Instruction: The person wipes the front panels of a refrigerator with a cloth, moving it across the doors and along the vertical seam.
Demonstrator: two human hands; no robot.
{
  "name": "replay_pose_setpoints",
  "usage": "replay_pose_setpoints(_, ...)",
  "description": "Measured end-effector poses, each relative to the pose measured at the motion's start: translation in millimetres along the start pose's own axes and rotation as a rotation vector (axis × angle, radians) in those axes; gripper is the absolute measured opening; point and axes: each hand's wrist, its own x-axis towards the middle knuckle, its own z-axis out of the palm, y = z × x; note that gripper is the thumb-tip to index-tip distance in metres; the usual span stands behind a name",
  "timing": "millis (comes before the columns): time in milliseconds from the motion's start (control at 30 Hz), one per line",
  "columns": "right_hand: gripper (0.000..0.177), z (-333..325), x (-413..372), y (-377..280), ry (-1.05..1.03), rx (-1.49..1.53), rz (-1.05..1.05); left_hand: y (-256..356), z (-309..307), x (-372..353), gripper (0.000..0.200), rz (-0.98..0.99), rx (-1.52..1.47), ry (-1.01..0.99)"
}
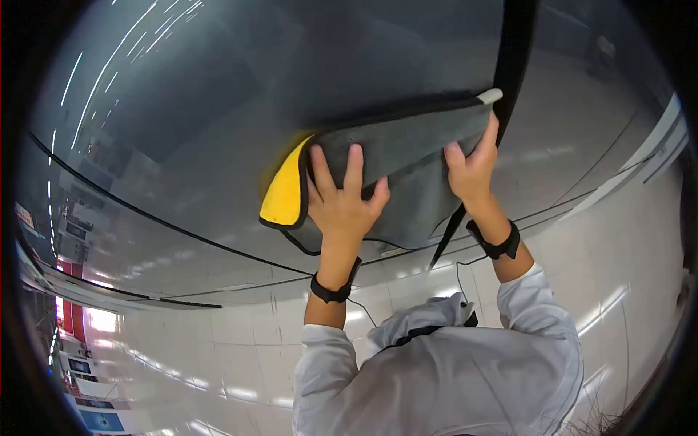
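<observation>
A grey cloth [414, 149] with black edging lies partly folded against a dark, glossy car panel [240, 94]. Its left corner is turned over and shows a yellow side [286, 190]; a pale tag sticks out at its upper right corner. My left hand [343, 195] rests on the cloth with its fingers spread, near the yellow corner. Toward the right end, my right hand [474, 161] touches the cloth with thumb and forefinger apart, the forefinger reaching up near the tag. Its other fingers are hidden.
A black vertical strip [515, 51] runs down the car body to the right of the cloth. Below the car is a shiny tiled floor [240, 349]. Black bands with thin cables circle both wrists. Posters [102, 420] stand at the lower left.
</observation>
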Motion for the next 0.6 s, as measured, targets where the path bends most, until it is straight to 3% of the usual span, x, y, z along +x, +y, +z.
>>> replay_pose_setpoints(267, 0.067, -7, -72, 40, -0.04, -0.021, 0.127, 6, 12, -73, 0.063, 0.021, -0.087, -0.105)
replay_pose_setpoints(367, 0.068, -7, -76, 38, -0.043, -0.021, 0.193, 8, 7, -69, 0.063, 0.119, -0.032, -0.089)
replay_pose_setpoints(400, 0.068, -7, -77, 37, -0.037, -0.027, 0.191, 11, 9, -75, 0.062, -0.034, -0.134, -0.166)
replay_pose_setpoints(500, 0.065, -6, -80, 28, -0.017, -0.021, 0.2, 11, 12, -80, 0.062, -0.023, -0.134, -0.139)
replay_pose_setpoints(600, 0.054, -5, -86, 18, 0.065, -0.052, 0.262, 13, 6, -65, 0.062, 0.111, -0.1, -0.089)
